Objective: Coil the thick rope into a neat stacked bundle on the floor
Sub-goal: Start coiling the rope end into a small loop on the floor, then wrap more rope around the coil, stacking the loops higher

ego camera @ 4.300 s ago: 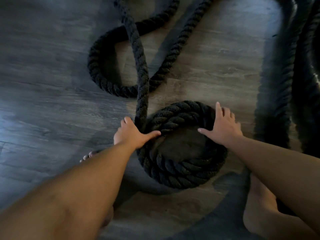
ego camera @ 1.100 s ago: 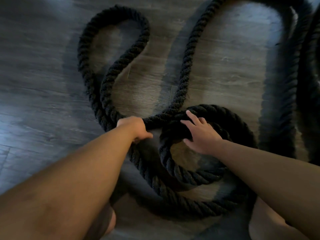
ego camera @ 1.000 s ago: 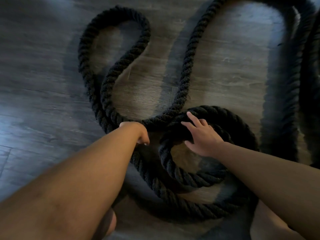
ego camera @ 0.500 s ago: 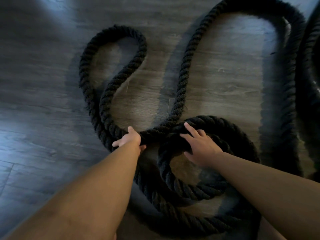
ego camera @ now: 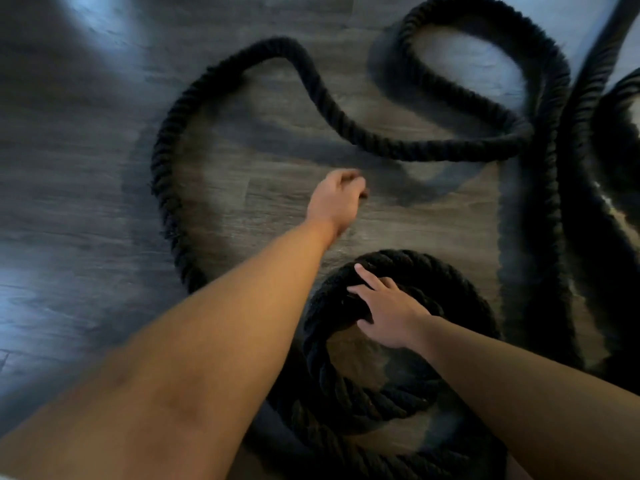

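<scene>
A thick black twisted rope lies on the floor. Its coil sits low in the middle, with a wider turn around it. My right hand rests on the coil's far inner edge, fingers over the rope and thumb tucked below it. My left hand hovers over bare floor beyond the coil, fingers curled, holding nothing and touching no rope. The loose rope runs from the coil's left side up into a wide loop, then snakes right.
The floor is dark grey wood planks with pale glare patches at the left. Several more rope strands run down the right side, and a second loop curls at the top right.
My left hand has let go of the rope beside the coil and moved forward over bare floor. The loose loop has swung wider to the left. My right hand stays on the coil.
</scene>
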